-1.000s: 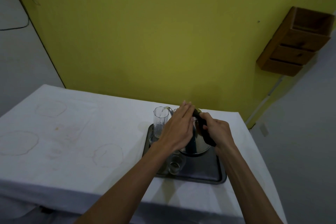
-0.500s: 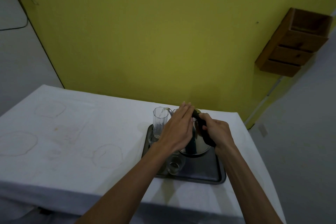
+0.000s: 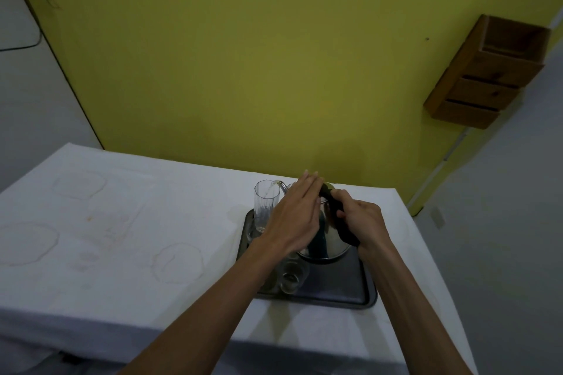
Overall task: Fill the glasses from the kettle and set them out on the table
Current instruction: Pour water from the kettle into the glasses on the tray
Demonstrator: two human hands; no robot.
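Right hand [image 3: 364,222] curled round black handle [image 3: 338,218]; shiny steel kettle [image 3: 333,242] tipped into tall clear glass [image 3: 265,204], top steadied by flat left hand [image 3: 295,216].

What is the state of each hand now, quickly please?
Left hand: open, straight fingers laid over the top of the kettle.
Right hand: closed around the kettle's black handle.
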